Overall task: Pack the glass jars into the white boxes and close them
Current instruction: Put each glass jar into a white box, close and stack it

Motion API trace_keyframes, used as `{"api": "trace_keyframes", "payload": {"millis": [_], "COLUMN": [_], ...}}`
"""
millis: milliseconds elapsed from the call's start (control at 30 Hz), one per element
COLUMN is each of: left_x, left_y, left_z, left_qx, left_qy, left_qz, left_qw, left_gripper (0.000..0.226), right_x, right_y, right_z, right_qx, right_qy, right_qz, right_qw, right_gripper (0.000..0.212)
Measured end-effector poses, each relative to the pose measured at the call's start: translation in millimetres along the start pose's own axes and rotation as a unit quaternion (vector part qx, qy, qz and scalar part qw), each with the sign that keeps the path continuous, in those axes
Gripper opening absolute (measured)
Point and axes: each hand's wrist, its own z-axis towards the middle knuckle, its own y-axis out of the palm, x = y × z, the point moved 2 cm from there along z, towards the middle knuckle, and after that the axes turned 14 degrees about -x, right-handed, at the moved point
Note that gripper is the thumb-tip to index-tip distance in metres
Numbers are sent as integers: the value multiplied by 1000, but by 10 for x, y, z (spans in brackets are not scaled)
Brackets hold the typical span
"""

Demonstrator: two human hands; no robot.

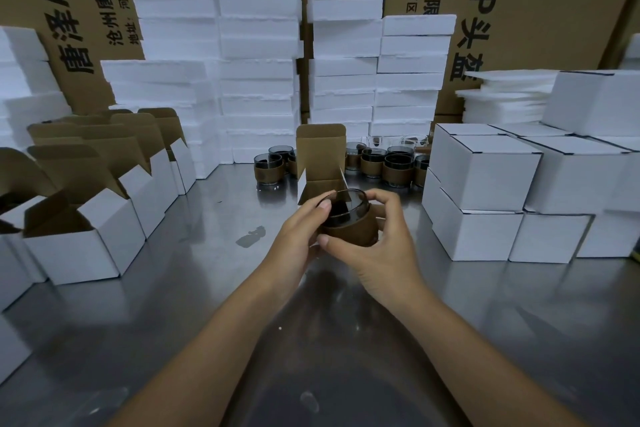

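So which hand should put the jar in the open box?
Probably the right hand: its thumb and fingers curl round the glass jar at its brown sleeve. The left hand only pinches the rim, so it could steady the open white box just behind.

Two bare forearms (242, 329) above the steel table (156, 305), uncovered to the table's near edge, slim wrists, left hand (299, 236), right hand (377, 253), bare fingers, short plain nails
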Motion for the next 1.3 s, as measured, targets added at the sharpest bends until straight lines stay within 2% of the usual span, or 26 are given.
{"api": "trace_keyframes", "payload": {"millis": [167,567,700,967,1067,1200,1233,1300], "left_x": [-4,37,79,107,102,72,60,40], "left_y": [-31,-2,46,68,59,58,55,53], "left_z": [2,-42,-79,-86,-87,-77,-73,-65], "left_qx": [-5,15,12,13,8,-11,-12,-19], "left_qy": [2,51,61,63,58,28,15,-7], "left_qz": [21,60,115,129,134,115,119,137], "left_qw": [1000,997,991,990,989,993,993,990], "left_gripper": [23,42,46,49,44,25,25,46], "right_x": [4,66,83,84,66,48,43,37], "right_y": [-5,-39,-44,-43,-48,-54,-56,-67], "right_z": [10,19,12,13,15,17,20,28], "right_qx": [-2,6,-7,-14,-14,-6,-4,2], "right_qy": [-16,-49,-56,-55,-51,0,21,53], "right_qz": [-23,-134,-149,-153,-135,-37,-13,33], "right_qw": [1000,990,987,987,989,999,1000,998], "right_gripper": [66,69,68,68,66,63,62,54]}}
